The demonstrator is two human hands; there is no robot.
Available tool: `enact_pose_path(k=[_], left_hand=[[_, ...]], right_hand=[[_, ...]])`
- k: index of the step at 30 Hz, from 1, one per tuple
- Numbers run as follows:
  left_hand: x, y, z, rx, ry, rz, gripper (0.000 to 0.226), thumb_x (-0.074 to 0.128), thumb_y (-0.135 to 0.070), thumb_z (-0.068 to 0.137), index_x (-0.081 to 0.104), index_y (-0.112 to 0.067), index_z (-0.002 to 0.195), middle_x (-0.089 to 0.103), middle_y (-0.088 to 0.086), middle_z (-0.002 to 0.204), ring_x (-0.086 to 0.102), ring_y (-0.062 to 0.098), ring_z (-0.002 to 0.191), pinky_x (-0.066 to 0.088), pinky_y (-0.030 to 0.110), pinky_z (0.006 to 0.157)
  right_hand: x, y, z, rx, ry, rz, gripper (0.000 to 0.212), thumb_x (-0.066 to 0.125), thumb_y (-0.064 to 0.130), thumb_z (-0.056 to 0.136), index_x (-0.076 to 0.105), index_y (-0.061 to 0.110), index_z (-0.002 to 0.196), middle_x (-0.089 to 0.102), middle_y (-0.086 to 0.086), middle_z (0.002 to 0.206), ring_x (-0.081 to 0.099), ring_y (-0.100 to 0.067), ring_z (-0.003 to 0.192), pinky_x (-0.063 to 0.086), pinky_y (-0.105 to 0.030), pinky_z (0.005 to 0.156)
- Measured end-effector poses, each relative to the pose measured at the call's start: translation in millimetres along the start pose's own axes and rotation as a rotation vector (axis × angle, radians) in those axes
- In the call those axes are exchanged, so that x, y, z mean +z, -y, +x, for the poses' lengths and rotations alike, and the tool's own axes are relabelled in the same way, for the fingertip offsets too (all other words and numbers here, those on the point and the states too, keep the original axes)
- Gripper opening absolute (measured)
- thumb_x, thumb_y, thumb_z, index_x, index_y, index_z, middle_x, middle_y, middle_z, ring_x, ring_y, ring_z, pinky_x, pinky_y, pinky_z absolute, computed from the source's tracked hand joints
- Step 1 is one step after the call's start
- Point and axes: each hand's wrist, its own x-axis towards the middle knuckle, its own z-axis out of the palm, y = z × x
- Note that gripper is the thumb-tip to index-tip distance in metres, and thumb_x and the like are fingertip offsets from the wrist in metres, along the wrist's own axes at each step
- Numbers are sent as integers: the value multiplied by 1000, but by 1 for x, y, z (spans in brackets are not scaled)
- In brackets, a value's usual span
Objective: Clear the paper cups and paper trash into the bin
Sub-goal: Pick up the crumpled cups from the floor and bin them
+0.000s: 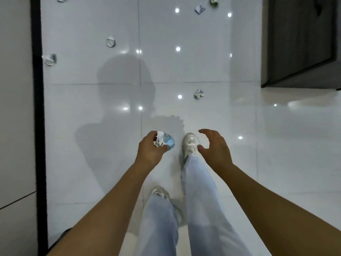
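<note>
I've got a crumpled paper cup (164,141) pinched in my left grip (154,146), right grip (214,145) spread and empty; more scraps litter the floor (203,52); no bin in sight, so next means finding it

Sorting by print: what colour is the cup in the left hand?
Blue and white cup, head view.

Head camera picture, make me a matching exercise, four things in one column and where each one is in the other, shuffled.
Things:
1. crushed blue cup
2. right hand
3. crumpled paper
4. dark cabinet

Places or states:
A. lying on the floor ahead of the feet
B. standing at the upper right
C. held in the left hand
D. open, holding nothing

Pairs: 1-C, 2-D, 3-A, 4-B
</note>
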Motion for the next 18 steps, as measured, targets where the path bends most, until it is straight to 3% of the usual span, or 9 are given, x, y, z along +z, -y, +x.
enact_pose_path(k=[3, 9, 14, 18], left_hand=[[18, -35, 31, -26, 18, 41, 36, 72, -5, 79, 59, -13, 112, 56, -5, 96, 55, 15, 86, 41, 12, 64], [51, -103, 104, 23, 57, 130, 34, 72, -9, 80, 59, -15, 111, 62, -1, 101, 62, 20, 87, 43, 24, 73], [62, -137, 157, 79, 81, 158, 29, 71, -7, 81, 56, -20, 102, 58, -10, 87, 60, 17, 81, 46, 23, 71], [63, -150, 195, 75, 106, 188, 25, 70, -9, 82, 54, -21, 97, 57, -13, 83, 58, 11, 75, 42, 10, 63]], right_hand=[[-25, -4, 37, 2, -14, 4, 48, 64, 16, 86, 53, 23, 131, 50, 4, 136, 47, -19, 122, 35, -21, 86], [-65, -16, 113, 86, -26, -1, 51, 62, 17, 87, 48, 26, 135, 45, 7, 141, 44, -18, 126, 38, -25, 92], [-75, -20, 164, 113, -42, 26, 51, 62, 14, 86, 49, 24, 135, 46, 5, 139, 44, -21, 124, 35, -24, 90], [-73, -18, 202, 192, -63, 42, 51, 63, 15, 86, 50, 24, 134, 47, 3, 139, 44, -22, 124, 39, -27, 90]])
